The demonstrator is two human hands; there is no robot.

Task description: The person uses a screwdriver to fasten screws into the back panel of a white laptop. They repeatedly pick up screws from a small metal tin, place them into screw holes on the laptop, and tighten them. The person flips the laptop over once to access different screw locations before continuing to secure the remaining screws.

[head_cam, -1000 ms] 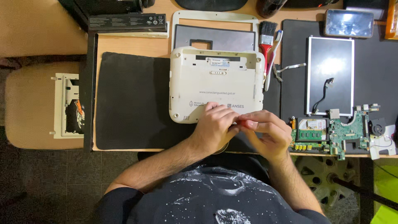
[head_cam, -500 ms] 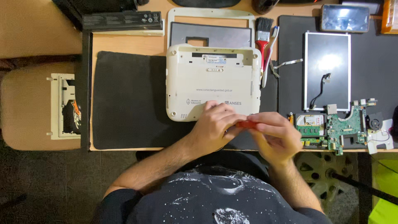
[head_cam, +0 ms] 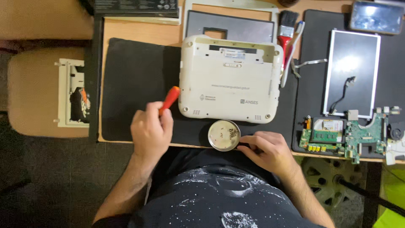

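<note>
Far left: a white plastic frame part (head_cam: 72, 93) lay on a tan stool (head_cam: 33, 93) beside the desk. On the wooden desk (head_cam: 139, 33), a black mat (head_cam: 135, 76) was spread. The left hand (head_cam: 151, 131) was closed round a screwdriver w/ orange-red handle (head_cam: 170, 99), held over the mat, handle end just beside the left edge of the white laptop base (head_cam: 230, 80), which lay underside up at centre. Below the base, a small round metal dish (head_cam: 224, 135) w/ tiny screws sat at the desk's front edge. The right hand (head_cam: 268, 150) rested just right of the dish, fingers curled and touching its rim; nothing seen gripped. Further right: red-handled brush (head_cam: 287, 29), LCD panel (head_cam: 352, 71), green circuit board (head_cam: 350, 135).
</note>
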